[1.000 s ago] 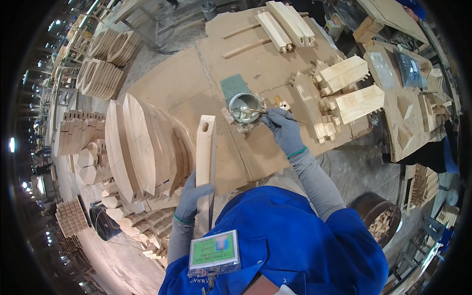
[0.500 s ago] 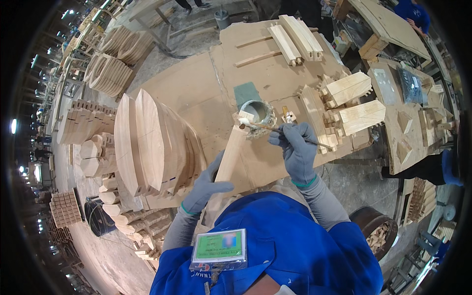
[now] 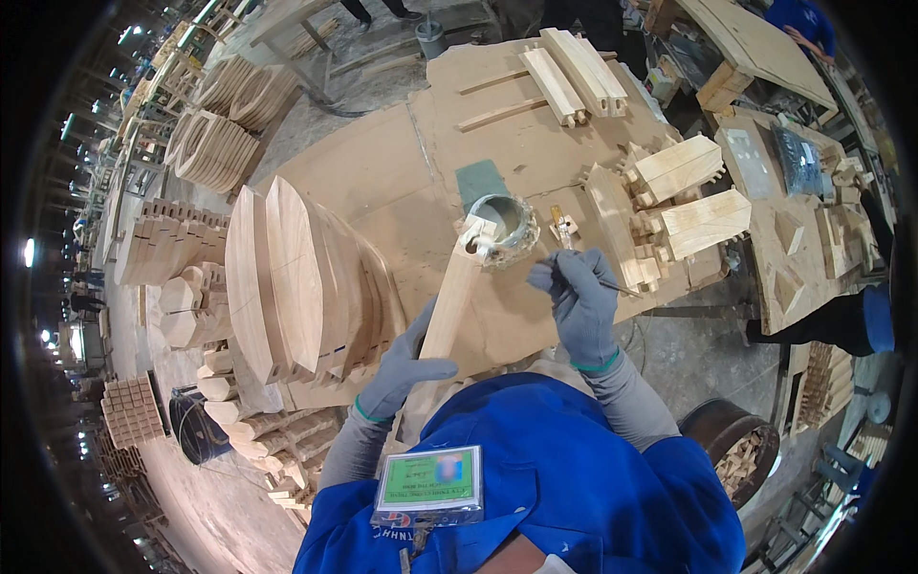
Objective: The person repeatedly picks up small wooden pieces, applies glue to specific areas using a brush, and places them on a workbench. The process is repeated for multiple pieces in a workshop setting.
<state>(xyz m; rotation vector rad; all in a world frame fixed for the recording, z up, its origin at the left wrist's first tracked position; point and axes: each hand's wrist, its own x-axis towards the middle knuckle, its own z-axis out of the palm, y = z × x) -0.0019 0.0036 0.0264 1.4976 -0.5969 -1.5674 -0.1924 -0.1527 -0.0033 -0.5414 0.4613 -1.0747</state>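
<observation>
My left hand (image 3: 397, 378), in a grey glove, is wrapped round the lower part of a pale wooden bar (image 3: 451, 311). The bar tilts away from me, and its far end, with a hole in it, is beside the rim of a round pot (image 3: 525, 228) crusted with whitish residue. To the right of the bar, my gloved right hand (image 3: 581, 304) pinches a thin stick (image 3: 622, 287). Its rear end sticks out to the right; its front end is hard to make out. The stick is apart from the bar.
Curved wooden parts (image 3: 306, 277) stand stacked on the left of the cardboard-covered table (image 3: 373, 163). Right of the pot lie a small yellow-handled tool (image 3: 557, 220) and jointed wooden blocks (image 3: 706, 225). Longer bars (image 3: 574, 77) lie at the back. A bin of offcuts (image 3: 736, 459) stands lower right.
The stick's front end, which was at the bar's far end with a white blob, has come away from it. My right hand has shifted slightly; my left hand and the bar are nearly still.
</observation>
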